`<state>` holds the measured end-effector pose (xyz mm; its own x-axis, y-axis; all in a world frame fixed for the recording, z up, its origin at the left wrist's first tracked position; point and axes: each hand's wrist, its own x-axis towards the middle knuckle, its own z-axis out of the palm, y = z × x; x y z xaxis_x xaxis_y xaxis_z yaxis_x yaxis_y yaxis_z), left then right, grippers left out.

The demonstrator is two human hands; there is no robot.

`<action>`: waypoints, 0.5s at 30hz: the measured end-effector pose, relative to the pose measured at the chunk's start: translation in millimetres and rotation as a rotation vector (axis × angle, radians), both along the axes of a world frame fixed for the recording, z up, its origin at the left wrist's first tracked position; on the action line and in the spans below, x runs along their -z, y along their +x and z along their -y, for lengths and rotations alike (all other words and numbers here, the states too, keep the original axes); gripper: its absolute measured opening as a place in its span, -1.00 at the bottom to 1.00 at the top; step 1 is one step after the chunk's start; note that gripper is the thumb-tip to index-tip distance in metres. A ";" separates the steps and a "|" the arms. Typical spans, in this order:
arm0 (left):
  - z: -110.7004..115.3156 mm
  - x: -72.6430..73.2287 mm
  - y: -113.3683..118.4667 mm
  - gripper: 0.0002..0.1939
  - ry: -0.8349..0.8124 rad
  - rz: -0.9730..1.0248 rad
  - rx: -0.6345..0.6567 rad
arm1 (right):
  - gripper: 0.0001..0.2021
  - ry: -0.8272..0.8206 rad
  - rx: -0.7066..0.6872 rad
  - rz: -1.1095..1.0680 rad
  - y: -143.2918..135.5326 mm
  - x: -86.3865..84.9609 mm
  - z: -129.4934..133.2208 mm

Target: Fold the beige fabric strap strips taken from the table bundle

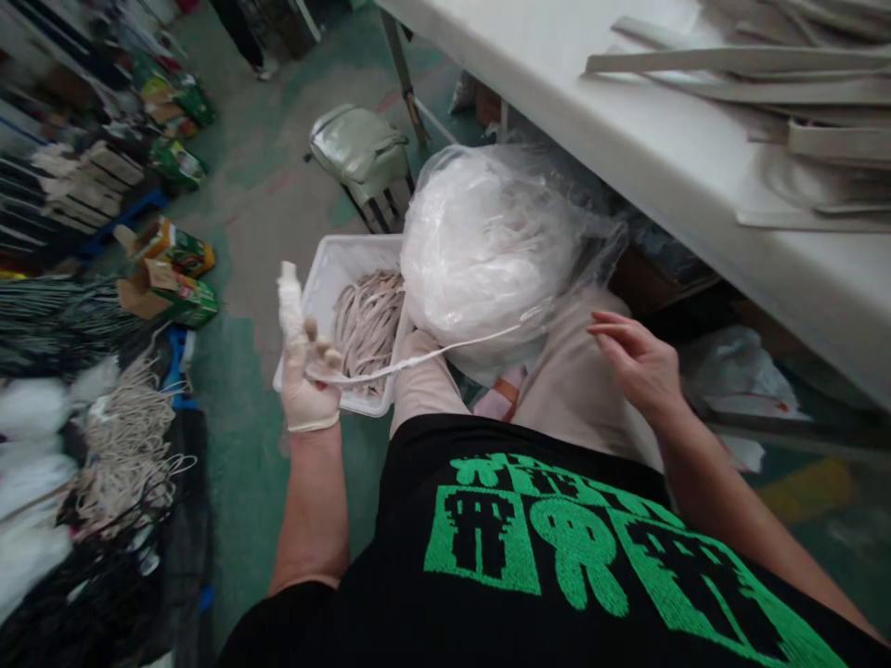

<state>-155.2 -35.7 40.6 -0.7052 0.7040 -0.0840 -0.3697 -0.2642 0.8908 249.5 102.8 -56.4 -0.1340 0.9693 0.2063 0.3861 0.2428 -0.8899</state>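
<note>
My left hand (307,376) wears a thin pale glove, and its index finger, wrapped in white, points up. Its other fingers are curled on one end of a narrow white cord (432,354). The cord stretches right across my lap, over the front of a big clear plastic bag (487,250) with white contents. Apart from the cord's far end, my bare right hand (637,360) hovers above my right thigh, fingers stretched out loosely and holding nothing visible. Below my left hand stands a white plastic bin (316,269) with a heap of beige strips (370,320).
A white table (626,139) with flat beige straps (738,65) is at upper right. Ahead stands a green padded stool (358,148). On the left floor lie cord bundles (129,441) and open cartons (171,288). A plastic bag (742,371) lies under the table.
</note>
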 end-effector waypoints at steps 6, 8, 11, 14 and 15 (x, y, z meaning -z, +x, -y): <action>18.9 -83.3 -73.4 -0.58 0.230 -0.571 -0.403 | -0.82 0.095 -0.159 0.333 11.4 52.7 3.4; 17.1 -98.4 -94.6 -0.51 0.197 -0.757 -0.509 | -0.81 0.138 -0.224 0.400 9.9 62.3 -0.2; 2.6 -95.3 -124.7 -0.42 0.014 -0.883 -0.544 | -0.79 0.170 -0.235 0.437 4.2 64.0 -6.7; -21.8 -62.9 -134.3 -0.38 -0.418 -1.027 -0.361 | -0.77 0.156 -0.218 0.404 -0.4 53.1 -4.0; -32.0 -47.1 -130.2 -0.37 -0.633 -1.122 -0.245 | -0.77 0.146 -0.219 0.400 -1.7 49.1 -1.1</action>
<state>-285.4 -3.7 87.6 -0.7104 0.6037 0.3617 0.6467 0.3571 0.6740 247.7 103.9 -105.4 -0.4287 0.8740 0.2289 0.6169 0.4683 -0.6326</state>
